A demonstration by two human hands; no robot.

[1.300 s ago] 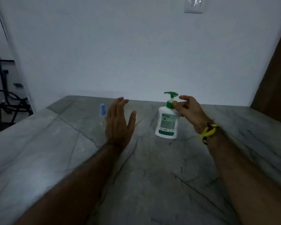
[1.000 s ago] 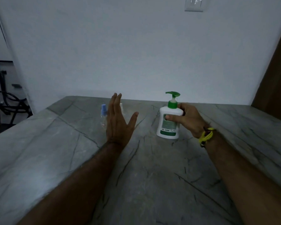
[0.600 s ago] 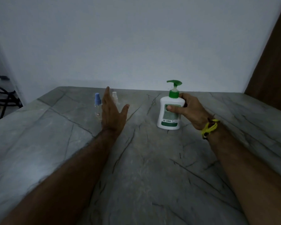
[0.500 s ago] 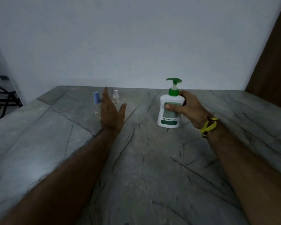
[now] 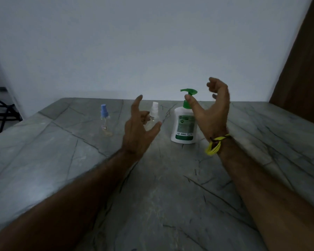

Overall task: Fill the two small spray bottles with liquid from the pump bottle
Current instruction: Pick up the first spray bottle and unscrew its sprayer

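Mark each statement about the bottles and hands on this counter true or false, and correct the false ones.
1. The pump bottle stands upright on the counter. True.
2. The blue-capped spray bottle lies on its side. False: it stands upright.
3. The right hand grips the pump bottle's body. False: it is raised beside the pump head, holding nothing.
4. The white-capped spray bottle stands between the blue-capped one and the pump bottle. True.
5. The left hand holds a spray bottle. False: it holds nothing.
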